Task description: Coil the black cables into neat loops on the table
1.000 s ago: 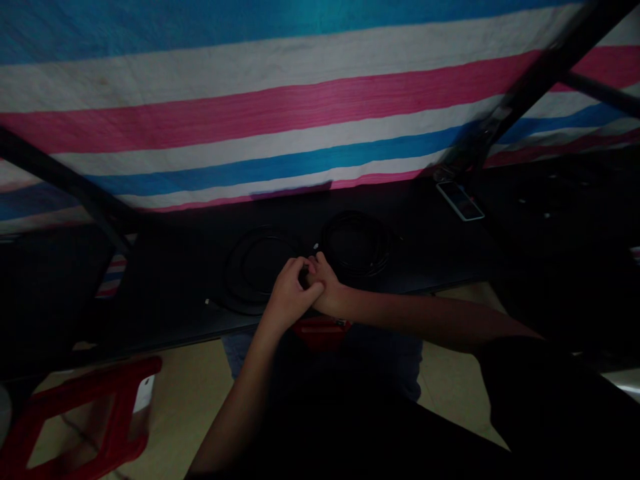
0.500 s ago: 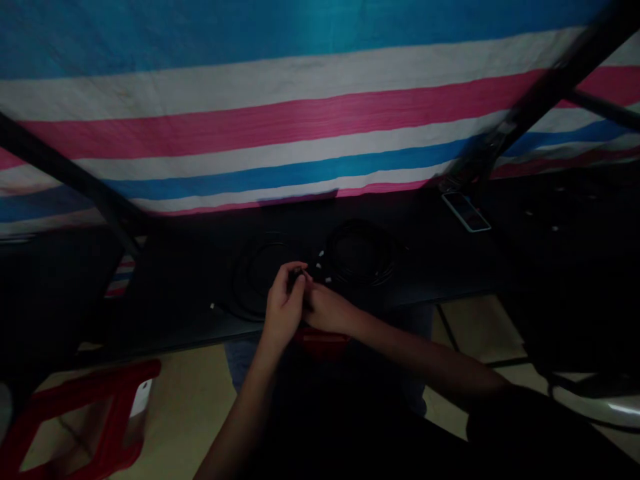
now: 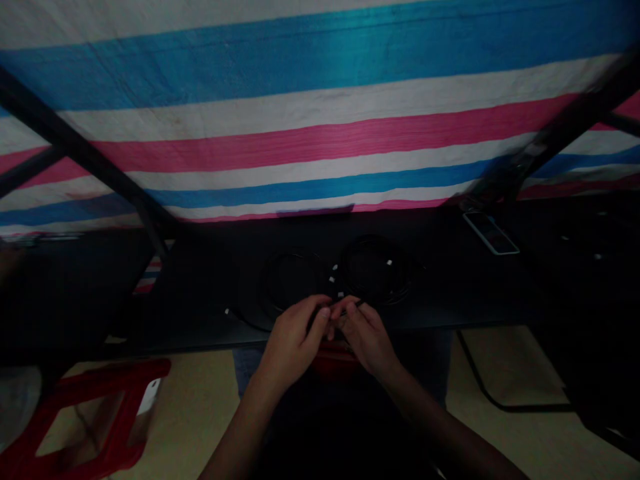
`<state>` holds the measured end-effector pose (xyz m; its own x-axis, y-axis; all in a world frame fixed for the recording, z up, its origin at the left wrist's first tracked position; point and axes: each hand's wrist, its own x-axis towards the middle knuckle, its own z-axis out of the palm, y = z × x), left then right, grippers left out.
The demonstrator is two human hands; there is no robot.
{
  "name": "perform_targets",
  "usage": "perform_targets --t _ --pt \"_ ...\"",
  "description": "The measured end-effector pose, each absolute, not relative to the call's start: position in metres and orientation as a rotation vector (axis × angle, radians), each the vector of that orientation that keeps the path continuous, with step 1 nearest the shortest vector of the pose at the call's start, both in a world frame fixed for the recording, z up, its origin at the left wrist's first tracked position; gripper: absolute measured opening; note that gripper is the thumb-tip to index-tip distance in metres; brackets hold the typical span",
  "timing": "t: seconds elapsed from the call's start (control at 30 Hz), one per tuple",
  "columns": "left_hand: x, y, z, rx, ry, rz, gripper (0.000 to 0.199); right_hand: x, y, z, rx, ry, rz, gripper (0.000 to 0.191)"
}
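Both hands meet over the front edge of the dark table, fingertips almost touching. My left hand (image 3: 297, 333) is closed with thumb and fingers pinched on a black cable (image 3: 250, 325), whose end with a pale plug (image 3: 227, 311) lies to the left. My right hand (image 3: 367, 337) is pinched too, with a short dark stretch of cable showing at its fingertips. The hands hide most of what lies between them. Just beyond, a loose loop of black cable (image 3: 265, 283) lies on the left and a coiled black cable (image 3: 345, 257) on the right, with small white connectors (image 3: 332, 279) between.
A phone (image 3: 491, 233) lies at the right on the dark table (image 3: 200, 280). Striped sheeting (image 3: 320, 147) hangs behind, with dark slanted frame bars (image 3: 120, 180) at both sides. A red stool (image 3: 107, 380) with a white object on it stands lower left.
My right hand has drawn away from my left and turned, so its fingers now show. Both hands sit lower in view. The camera view has shifted, and a white connector shows on the right coil.
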<state>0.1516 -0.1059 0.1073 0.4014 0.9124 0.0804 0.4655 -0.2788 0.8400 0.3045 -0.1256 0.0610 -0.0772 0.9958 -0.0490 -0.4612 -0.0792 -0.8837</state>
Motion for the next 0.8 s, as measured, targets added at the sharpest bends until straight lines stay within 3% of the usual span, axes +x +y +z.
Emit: perform_targets --t 0.1,0.43,0.8 --pt "0.144 -0.108 0.098 1.897 1.118 0.567 0.038 0.335 -0.121 0.079 -0.843 -0.837 1.344 0.036" --pt "0.147 -0.107 0.092 1.887 1.101 0.358 0.037 0.410 -0.123 0.075 -1.063 -0.809 0.751 0.024" --pt "0.116 -0.107 0.085 1.664 0.846 -0.009 0.031 0.502 -0.156 0.100 -1.302 -0.406 0.488 0.036"
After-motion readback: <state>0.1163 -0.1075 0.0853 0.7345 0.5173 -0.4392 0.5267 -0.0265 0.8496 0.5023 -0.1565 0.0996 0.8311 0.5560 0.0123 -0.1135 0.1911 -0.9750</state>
